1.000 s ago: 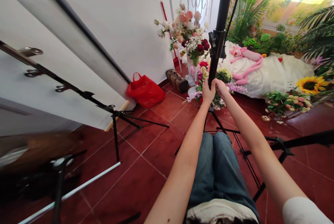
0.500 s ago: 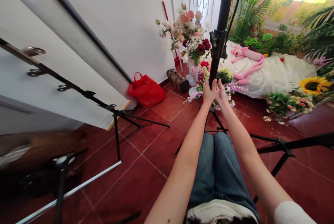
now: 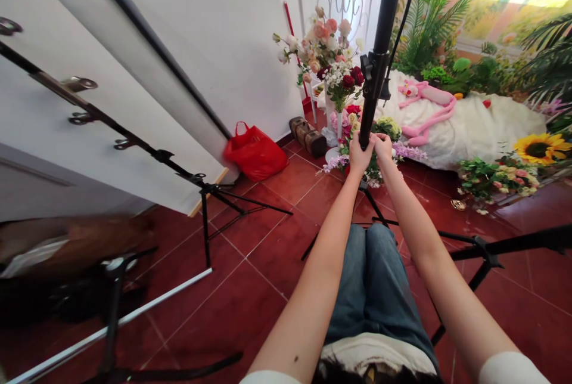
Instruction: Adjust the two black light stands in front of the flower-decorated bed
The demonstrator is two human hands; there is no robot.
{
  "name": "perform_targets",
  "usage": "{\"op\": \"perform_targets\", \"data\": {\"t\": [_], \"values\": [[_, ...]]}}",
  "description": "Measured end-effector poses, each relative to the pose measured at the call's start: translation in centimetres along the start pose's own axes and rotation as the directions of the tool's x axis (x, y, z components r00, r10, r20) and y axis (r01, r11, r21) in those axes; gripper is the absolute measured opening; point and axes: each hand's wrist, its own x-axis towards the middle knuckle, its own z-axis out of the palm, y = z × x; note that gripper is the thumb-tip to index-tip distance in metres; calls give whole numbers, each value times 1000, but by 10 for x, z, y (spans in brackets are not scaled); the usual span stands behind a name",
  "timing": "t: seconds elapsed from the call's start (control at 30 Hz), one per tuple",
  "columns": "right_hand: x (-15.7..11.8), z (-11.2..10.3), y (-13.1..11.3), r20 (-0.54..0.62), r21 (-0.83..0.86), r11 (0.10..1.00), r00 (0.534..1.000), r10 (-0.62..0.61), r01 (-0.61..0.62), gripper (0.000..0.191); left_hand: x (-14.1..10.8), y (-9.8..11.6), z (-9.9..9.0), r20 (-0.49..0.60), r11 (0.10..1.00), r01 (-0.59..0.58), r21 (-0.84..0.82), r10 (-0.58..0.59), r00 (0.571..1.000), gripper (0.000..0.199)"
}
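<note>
A black light stand (image 3: pixel 373 83) rises in front of me, with a locking knob and a dark cable along its upper pole. My left hand (image 3: pixel 361 156) is wrapped round the pole below the knob. My right hand (image 3: pixel 383 148) touches the pole's right side at the same height, its fingers bent together beside my left hand; what they pinch is too small to make out. The stand's legs (image 3: pixel 375 205) spread on the red tiled floor just beyond my knees.
Flowers (image 3: pixel 328 50), a red bag (image 3: pixel 255 152) and brown shoes or a case (image 3: pixel 308 137) lie ahead. A backdrop stand (image 3: pixel 205 184) is at left, a black tripod leg (image 3: pixel 504 247) at right. A pink plush toy (image 3: pixel 431 98) rests on white cloth.
My right hand's fingers have closed in beside the pole, where they were more apart. The view has shifted slightly, so the surroundings at left sit further right.
</note>
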Motion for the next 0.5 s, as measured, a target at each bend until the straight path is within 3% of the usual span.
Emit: {"op": "perform_targets", "data": {"t": [0.1,0.2,0.33,0.4,0.5], "values": [[-19,-17,-3,-59,-18,986,984,167,-168,16,2,2,-1,12,1000,3,-4,-3,1000,41],[-54,-57,1,37,-13,969,968,248,-248,7,4,3,-1,43,999,-13,-31,14,999,38],[-111,-141,14,36,-11,940,939,341,-341,25,4,0,-1,54,997,-43,-57,46,997,39],[-138,-190,21,-33,15,935,935,354,-354,41,4,-2,0,49,997,-61,-49,63,997,41],[-175,-264,28,-166,186,926,919,359,-328,59,2,-6,3,14,995,-102,14,102,995,41]]}}
